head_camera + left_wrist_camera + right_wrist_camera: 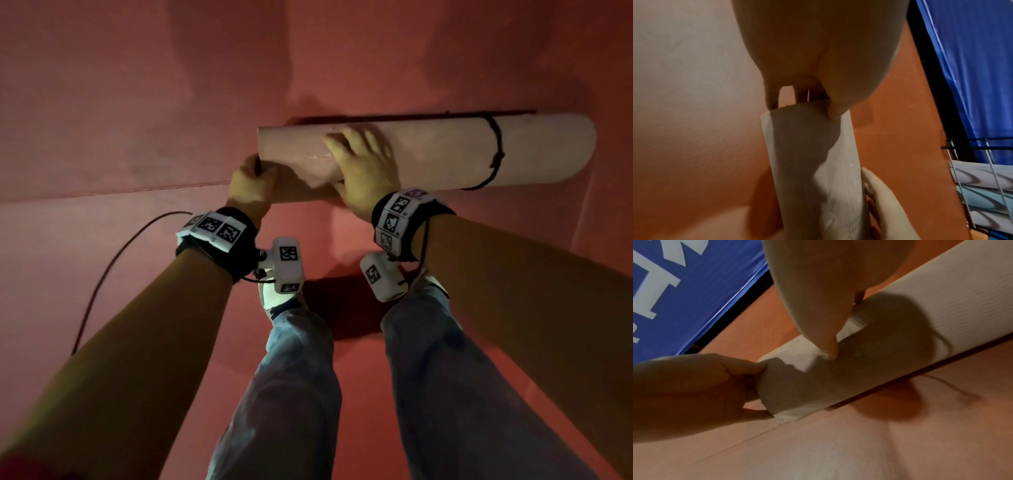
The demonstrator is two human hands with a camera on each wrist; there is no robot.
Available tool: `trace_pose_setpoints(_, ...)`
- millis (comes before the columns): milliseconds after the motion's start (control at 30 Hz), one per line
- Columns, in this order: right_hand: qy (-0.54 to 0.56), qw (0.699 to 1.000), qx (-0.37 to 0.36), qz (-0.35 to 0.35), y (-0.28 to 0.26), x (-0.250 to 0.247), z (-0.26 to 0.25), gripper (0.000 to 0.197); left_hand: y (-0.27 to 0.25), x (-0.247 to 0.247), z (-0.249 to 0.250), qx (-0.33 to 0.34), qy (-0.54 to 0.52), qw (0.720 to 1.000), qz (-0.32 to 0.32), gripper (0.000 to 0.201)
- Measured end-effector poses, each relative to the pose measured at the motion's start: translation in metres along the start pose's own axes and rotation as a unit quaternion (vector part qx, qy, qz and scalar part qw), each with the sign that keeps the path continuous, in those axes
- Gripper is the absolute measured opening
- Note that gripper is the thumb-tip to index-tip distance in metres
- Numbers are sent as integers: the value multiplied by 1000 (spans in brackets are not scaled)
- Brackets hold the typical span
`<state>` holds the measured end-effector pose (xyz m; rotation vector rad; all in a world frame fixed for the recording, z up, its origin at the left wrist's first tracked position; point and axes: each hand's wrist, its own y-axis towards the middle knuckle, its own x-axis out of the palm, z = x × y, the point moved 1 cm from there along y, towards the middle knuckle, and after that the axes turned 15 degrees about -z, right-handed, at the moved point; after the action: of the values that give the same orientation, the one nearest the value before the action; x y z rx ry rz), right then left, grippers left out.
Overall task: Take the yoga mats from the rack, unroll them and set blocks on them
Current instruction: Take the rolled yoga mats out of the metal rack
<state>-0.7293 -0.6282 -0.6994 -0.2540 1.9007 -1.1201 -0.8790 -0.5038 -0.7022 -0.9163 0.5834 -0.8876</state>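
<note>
Two hands on one rolled mat (428, 150) lying on red floor (102, 137) ahead of me. Left hand (251, 186) curls round its left end, gripping. Right hand (363, 171) lies spread on top. Black strap (496, 150) binds far-right end.

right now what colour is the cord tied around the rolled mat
Black; the cord loops near the right end of the pale pink rolled mat, clearest in the head view.

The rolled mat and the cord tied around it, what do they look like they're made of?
Rolled mat: probably foam or soft PVC, matte pale pink, with a fine ribbed texture in the wrist views, dented under the right hand. Cord: thin, dark, knotted, likely elastic or string; too small to tell.
</note>
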Motion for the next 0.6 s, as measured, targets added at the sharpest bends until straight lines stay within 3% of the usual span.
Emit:
trace_pose_setpoints(100,-3,1000,-2,-11,15,12,3,71,21,0,-17,-5,10,1000,15,34)
trace_pose_setpoints(333,4,1000,-12,-9,32,30,7,72,49,2,-37,-18,58,997,44,36)
trace_pose_setpoints(500,51,998,-24,-40,15,15,11,75,37,8,-20,-54,76,995,45,46)
trace_pose_setpoints(600,91,995,-4,-28,-14,-14,12,77,16,8,9,-69,80,992,69,67)
